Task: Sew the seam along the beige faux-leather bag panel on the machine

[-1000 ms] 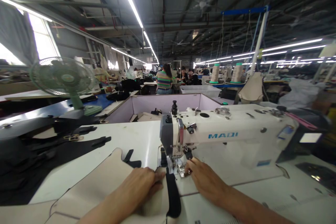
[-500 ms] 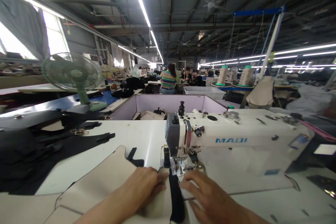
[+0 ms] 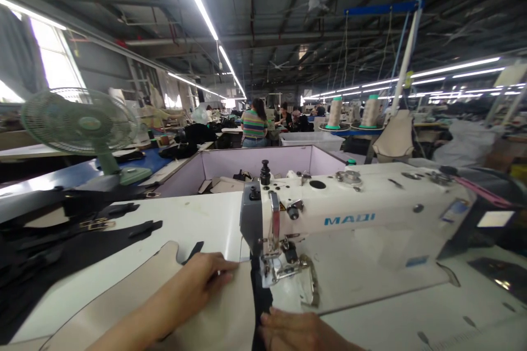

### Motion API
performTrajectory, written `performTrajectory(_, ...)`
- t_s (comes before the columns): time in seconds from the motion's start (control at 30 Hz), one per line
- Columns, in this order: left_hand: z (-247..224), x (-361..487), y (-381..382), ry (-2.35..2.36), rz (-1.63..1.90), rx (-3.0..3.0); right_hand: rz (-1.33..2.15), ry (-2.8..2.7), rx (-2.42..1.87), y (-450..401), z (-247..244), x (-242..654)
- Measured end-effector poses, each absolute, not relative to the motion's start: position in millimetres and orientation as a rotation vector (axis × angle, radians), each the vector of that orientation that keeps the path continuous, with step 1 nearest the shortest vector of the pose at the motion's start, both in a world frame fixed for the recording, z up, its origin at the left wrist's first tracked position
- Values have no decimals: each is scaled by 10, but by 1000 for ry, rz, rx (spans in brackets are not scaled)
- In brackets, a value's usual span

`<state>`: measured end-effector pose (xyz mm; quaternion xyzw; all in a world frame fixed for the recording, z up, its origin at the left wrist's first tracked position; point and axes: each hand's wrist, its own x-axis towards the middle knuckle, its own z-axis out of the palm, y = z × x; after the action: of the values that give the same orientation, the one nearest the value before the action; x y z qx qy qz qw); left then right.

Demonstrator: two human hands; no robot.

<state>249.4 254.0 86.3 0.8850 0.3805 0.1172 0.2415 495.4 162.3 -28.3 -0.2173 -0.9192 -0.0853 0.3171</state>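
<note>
A beige fabric panel (image 3: pixel 222 312) lies on the white sewing table, with a black strip (image 3: pixel 260 290) along its right edge. That strip runs up to the presser foot area (image 3: pixel 274 274) of a white sewing machine (image 3: pixel 346 219). My left hand (image 3: pixel 206 279) is on the panel, left of the needle, its fingers bent and closed on the material close to the strip. Lower down, my right hand (image 3: pixel 294 329) has its fingertips pressed together at the strip's right edge. Part of a black strap (image 3: pixel 193 250) shows behind my left hand.
Black pieces with buckles (image 3: pixel 99 224) are piled at the left. A green fan (image 3: pixel 88 123) stands behind them. Beyond the table is a pink-walled bin (image 3: pixel 255 159) with beige pieces inside. Thread cones (image 3: pixel 335 112) stand at the back right. A person in a striped top (image 3: pixel 254 123) is farther off.
The view has turned a little to the right. My right hand has moved down, away from the presser foot, to the lower strip. The buckled strap by the foot no longer shows.
</note>
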Motion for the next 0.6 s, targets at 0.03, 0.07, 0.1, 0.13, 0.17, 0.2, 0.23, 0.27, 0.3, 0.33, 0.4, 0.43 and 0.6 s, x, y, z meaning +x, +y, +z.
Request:
performTrajectory(0.03,895,2462,2571,1067,328,2308,-175,-2436,-560,1630,-283,4950)
performTrajectory(0.07,919,2441,2585,1083,318,2194,-135,-2456,-560,1636,-284,4942)
performTrajectory(0.1,930,2436,2580,1087,294,2102,-111,-2470,-565,1642,-285,4929)
performTrajectory(0.13,928,2451,2554,1083,272,2053,-106,-2480,-574,1646,-284,4914)
performTrajectory(0.17,913,2487,2510,1070,255,2062,-115,-2490,-595,1647,-277,4897)
performTrajectory(0.2,886,2541,2452,1041,227,2132,-131,-2501,-623,1646,-265,4884)
performTrajectory(0.23,852,2609,2387,1010,186,2250,-148,-2518,-651,1642,-244,4876)
performTrajectory(0.27,816,2685,2321,980,133,2381,-163,-2538,-681,1637,-215,4876)
performTrajectory(0.3,781,2761,2261,948,74,2505,-172,-2557,-712,1631,-180,4885)
performTrajectory(0.33,753,2832,2213,918,14,2606,-179,-2574,-739,1625,-141,4902)
performTrajectory(0.4,724,2944,2166,882,-56,2717,-200,-2583,-779,1623,-66,4956)
performTrajectory(0.43,722,2985,2168,876,-64,2740,-215,-2578,-808,1629,-39,4986)
performTrajectory(0.6,758,3132,2318,872,-185,2859,-456,-2420,-817,1760,-145,5086)
